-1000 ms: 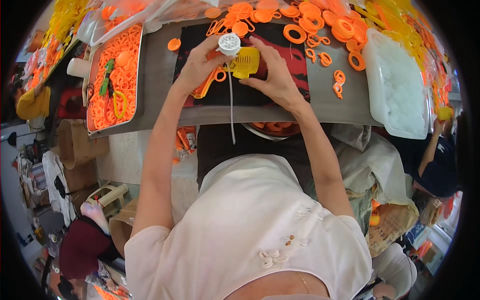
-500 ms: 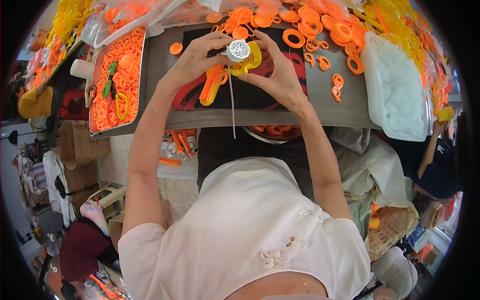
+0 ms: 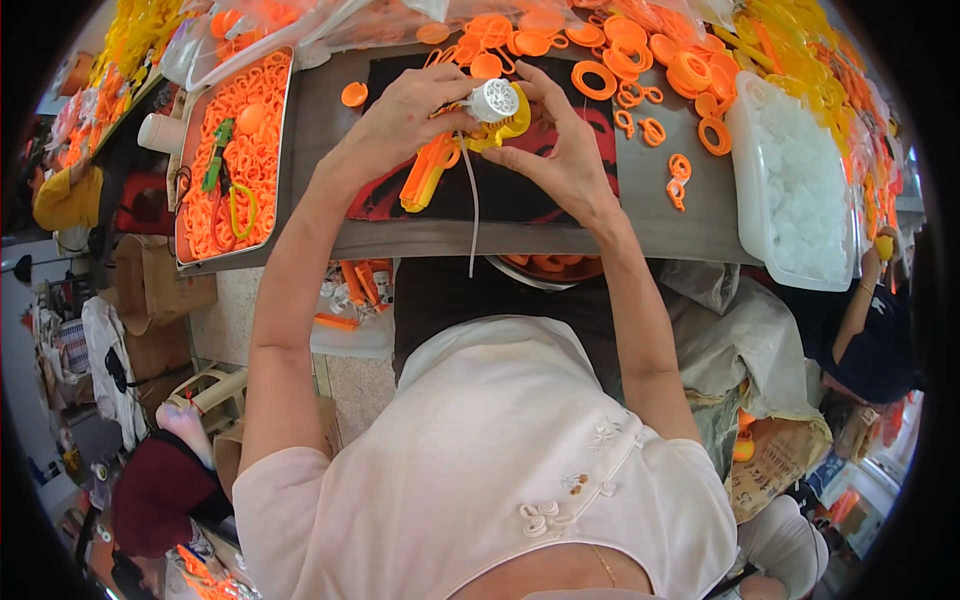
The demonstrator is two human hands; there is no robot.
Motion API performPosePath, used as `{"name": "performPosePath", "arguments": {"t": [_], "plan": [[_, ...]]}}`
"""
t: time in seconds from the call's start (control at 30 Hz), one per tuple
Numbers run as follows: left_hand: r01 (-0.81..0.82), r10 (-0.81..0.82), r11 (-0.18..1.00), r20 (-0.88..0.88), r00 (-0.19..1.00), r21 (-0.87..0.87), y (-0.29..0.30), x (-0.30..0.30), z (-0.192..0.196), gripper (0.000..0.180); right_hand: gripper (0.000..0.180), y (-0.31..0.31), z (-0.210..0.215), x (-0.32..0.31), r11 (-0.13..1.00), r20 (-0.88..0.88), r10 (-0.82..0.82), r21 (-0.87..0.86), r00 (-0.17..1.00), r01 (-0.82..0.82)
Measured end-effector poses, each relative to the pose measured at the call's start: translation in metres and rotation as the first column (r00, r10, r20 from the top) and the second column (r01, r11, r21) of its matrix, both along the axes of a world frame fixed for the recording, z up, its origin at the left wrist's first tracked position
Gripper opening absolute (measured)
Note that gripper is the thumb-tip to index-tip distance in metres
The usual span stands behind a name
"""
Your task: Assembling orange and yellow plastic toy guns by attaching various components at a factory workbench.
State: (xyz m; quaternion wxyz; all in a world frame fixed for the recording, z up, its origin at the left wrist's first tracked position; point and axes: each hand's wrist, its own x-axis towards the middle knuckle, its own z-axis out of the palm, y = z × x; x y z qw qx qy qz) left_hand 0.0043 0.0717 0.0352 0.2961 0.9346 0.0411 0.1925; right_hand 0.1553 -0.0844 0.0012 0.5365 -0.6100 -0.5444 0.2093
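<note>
Above the mat, both hands are closed round a toy gun (image 3: 430,175) with an orange and yellow handle and a yellow round front. My left hand (image 3: 405,112) pinches a white round nozzle (image 3: 497,101) with a pattern of holes in its face, at the yellow front. A thin white tube (image 3: 474,215) hangs from it past the table's edge. My right hand (image 3: 568,155) grips the far side of the yellow front between thumb and fingers. Whether the nozzle sits inside the yellow part cannot be made out.
A tray of small orange links (image 3: 255,160) at left holds green-handled cutters (image 3: 216,160). Orange rings and discs (image 3: 625,50) lie heaped at the back. A white tub of translucent pieces (image 3: 752,190) stands at right. The red and black mat (image 3: 520,205) lies beneath my hands.
The white nozzle has shifted slightly right, closer to my right fingers, and its face has turned a little. My left hand moved with it; the tube swung slightly.
</note>
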Motion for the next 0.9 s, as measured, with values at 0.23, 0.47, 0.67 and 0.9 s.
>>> {"name": "performPosePath", "arguments": {"t": [0.23, 0.47, 0.67, 0.9], "plan": [[-0.043, 0.043, 0.999, 0.005, 0.999, 0.004, -0.005, -0.002, -0.003, 0.034, 0.085, 0.001, 0.001, 0.0, 1.0, 0.013, 0.02, -0.002, 1.0, -0.02], [-0.152, 0.152, 0.988, 0.065, 0.986, -0.01, -0.015, 0.001, -0.008, 0.037, 0.084, 0.006, -0.004, -0.001, 0.998, 0.009, -0.04, 0.049, 0.999, 0.04], [-0.137, 0.14, 0.989, 0.05, 0.989, -0.062, -0.011, -0.002, -0.006, 0.037, 0.085, 0.008, 0.002, -0.007, 0.999, -0.015, -0.05, 0.018, 0.999, 0.05], [-0.151, 0.153, 0.988, 0.078, 0.985, -0.035, -0.024, 0.012, -0.021, 0.036, 0.076, -0.008, -0.002, 0.011, 0.998, 0.015, 0.025, -0.062, 1.0, -0.024]]}}
